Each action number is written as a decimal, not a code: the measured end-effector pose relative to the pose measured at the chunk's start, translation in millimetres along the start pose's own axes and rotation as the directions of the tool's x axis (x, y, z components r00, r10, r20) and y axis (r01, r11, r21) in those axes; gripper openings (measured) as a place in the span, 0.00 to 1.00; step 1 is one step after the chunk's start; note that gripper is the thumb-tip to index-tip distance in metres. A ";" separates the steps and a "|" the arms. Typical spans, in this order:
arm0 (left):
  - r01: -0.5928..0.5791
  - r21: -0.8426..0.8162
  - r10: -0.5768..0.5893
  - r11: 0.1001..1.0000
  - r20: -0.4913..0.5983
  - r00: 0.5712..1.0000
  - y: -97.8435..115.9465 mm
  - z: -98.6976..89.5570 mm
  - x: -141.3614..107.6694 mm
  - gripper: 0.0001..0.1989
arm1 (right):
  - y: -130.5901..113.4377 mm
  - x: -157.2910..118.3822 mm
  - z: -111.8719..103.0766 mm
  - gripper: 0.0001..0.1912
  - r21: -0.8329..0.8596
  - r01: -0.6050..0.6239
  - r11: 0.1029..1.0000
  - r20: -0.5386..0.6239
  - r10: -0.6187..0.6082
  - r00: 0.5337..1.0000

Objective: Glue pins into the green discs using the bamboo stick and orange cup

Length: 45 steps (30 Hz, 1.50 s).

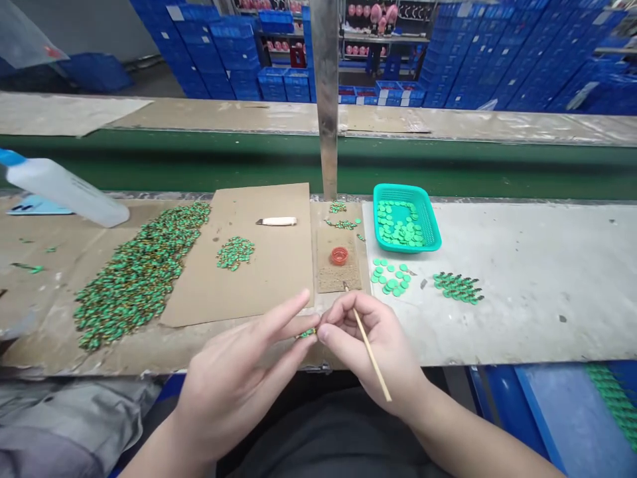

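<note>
Near the worktop's front edge, the left hand (239, 378) pinches a small green piece (307, 332); the right hand (368, 345) grips a thin stick (371, 352), best dabbed lightly and steadily.

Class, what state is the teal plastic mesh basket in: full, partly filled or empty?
Partly filled. The teal plastic mesh basket holds flat green round discs across part of its floor, well below the rim.
</note>
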State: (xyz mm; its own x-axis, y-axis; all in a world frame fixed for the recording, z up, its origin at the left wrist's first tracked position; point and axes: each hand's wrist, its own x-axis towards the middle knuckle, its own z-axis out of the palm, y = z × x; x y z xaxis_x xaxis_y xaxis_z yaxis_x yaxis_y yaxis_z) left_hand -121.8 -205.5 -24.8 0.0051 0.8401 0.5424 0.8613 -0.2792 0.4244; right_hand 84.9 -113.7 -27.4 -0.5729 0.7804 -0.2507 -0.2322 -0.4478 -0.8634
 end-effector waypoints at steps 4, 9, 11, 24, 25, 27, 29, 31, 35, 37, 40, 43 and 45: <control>-0.003 -0.005 0.003 1.000 0.008 1.000 1.8 5.9 -1.3 0.27 | 2.4 2.0 -1.1 0.23 0.061 -0.022 0.998 -0.022 0.023 0.999; 0.060 -0.222 -0.064 0.973 -0.010 0.998 3.5 23.7 -9.2 0.21 | 3.7 -0.2 -11.2 0.26 0.139 -0.039 0.989 -0.022 0.043 0.999; 0.075 -0.329 -0.080 0.941 0.001 0.997 7.8 32.2 -12.5 0.11 | 7.1 -6.4 -17.2 0.27 0.145 -0.047 0.988 -0.026 0.052 0.998; 0.459 -0.325 -0.460 0.827 0.080 0.885 -16.6 65.6 -26.8 0.12 | 31.6 -36.7 -94.2 0.48 -0.685 0.398 0.610 0.233 -0.334 0.913; 0.483 -0.328 -0.478 0.812 0.103 0.872 -20.1 67.4 -22.2 0.14 | 27.3 -35.3 -97.9 0.51 -0.708 0.407 0.578 0.264 -0.317 0.911; 0.525 -0.347 -0.508 0.777 0.146 0.849 -23.0 70.3 -12.7 0.18 | 18.7 -33.5 -101.2 0.54 -0.731 0.425 0.534 0.309 -0.296 0.904; 0.555 -0.366 -0.528 0.747 0.180 0.830 -21.9 72.4 -4.9 0.22 | 11.0 -33.6 -100.8 0.55 -0.752 0.426 0.503 0.336 -0.264 0.904; 0.566 -0.376 -0.532 0.734 0.201 0.823 -19.5 74.0 0.0 0.25 | 5.0 -34.8 -99.4 0.55 -0.768 0.411 0.491 0.341 -0.229 0.912; 0.554 -0.373 -0.508 0.744 0.223 0.832 -17.6 76.9 2.5 0.28 | -1.4 -33.5 -99.1 0.45 -0.742 0.400 0.538 0.278 -0.295 0.914; 0.545 -0.366 -0.495 0.754 0.228 0.838 -18.7 78.5 3.1 0.26 | -3.4 -29.0 -99.9 0.35 -0.722 0.415 0.554 0.253 -0.346 0.903; 0.529 -0.355 -0.476 0.771 0.230 0.849 -21.9 81.4 5.0 0.19 | -6.1 -20.5 -99.2 0.21 -0.723 0.433 0.539 0.249 -0.382 0.890; 0.519 -0.345 -0.468 0.782 0.225 0.855 -24.5 83.8 5.5 0.14 | -7.4 -17.1 -95.9 0.14 -0.743 0.466 0.481 0.267 -0.426 0.864; 0.522 -0.347 -0.480 0.779 0.206 0.853 -25.4 84.2 3.6 0.14 | -8.5 -19.2 -95.4 0.11 -0.756 0.481 0.444 0.267 -0.461 0.846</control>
State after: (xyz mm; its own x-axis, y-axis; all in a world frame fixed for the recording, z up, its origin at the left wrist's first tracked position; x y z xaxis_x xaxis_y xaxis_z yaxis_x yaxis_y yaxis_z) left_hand -100.8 -156.2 -94.7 -0.3040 0.9464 0.1096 0.4973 0.0595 0.8655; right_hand 172.8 -83.3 -57.0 -0.5873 0.7505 0.3031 0.2155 0.5060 -0.8352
